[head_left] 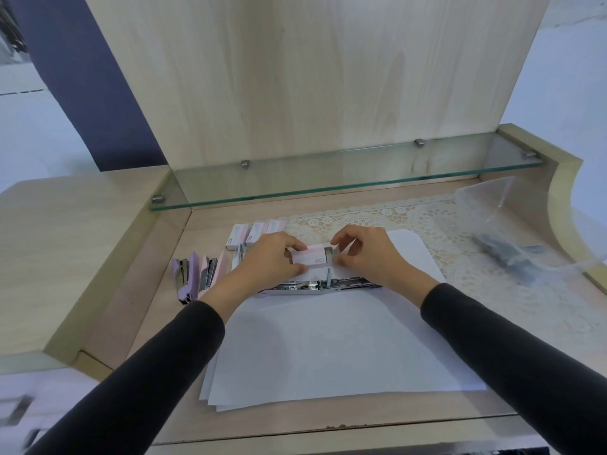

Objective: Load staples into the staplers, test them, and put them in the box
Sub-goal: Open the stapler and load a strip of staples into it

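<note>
I see both hands meeting over the middle of the desk (pixel 157 290). My left hand (pixel 269 257) grips a small pink staple box (pixel 310 259) by its left end, and my right hand (pixel 368 254) pinches the box's right end, where a grey strip shows at the opening. Just below the box an opened stapler (pixel 315 286) lies flat across the far part of the paper stack (pixel 328 349), its metal channel facing up.

Open room is tight on the left: a purple stapler (pixel 184 277) and a pink stapler (pixel 210 272) lie side by side near the desk's raised wooden edge, and three more staple boxes (pixel 256 233) sit in a row behind my left hand. A glass shelf (pixel 328 178) overhangs the back of the desk. To the right, the lace mat (pixel 427 224) is mostly bare until a clear plastic bag (pixel 512 231) with dark items inside.

My left hand hides part of another stapler near the boxes. The bag's contents are blurred. The boxes carry a small dark label, too small for me to read.
</note>
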`<state>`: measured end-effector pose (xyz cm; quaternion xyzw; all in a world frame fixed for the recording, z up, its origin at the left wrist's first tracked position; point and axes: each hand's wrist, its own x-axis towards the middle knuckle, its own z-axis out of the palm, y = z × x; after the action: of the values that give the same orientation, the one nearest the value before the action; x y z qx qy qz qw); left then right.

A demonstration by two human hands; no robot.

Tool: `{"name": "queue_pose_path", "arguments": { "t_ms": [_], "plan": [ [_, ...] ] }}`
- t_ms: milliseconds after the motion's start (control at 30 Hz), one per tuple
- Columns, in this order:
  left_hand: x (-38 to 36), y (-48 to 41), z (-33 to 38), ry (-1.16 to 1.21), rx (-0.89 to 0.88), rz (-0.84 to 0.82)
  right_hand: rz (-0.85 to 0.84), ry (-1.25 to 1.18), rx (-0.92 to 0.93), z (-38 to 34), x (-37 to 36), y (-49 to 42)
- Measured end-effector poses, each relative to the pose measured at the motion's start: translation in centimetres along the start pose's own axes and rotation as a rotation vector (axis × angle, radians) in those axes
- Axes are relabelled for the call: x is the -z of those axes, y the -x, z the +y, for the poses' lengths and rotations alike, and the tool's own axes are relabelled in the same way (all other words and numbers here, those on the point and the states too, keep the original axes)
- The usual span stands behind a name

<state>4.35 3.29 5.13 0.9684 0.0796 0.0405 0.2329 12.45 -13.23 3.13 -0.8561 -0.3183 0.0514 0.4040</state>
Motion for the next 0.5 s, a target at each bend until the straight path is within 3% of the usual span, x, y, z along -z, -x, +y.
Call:
{"name": "queue_pose_path", "arguments": {
  "t_ms": [500],
  "plan": [
    [-0.65,-0.43,0.31,-0.023,-0.054,0.004,-0.045,0.177,0.051,-0.21,0.32,0.06]
  ]
}}
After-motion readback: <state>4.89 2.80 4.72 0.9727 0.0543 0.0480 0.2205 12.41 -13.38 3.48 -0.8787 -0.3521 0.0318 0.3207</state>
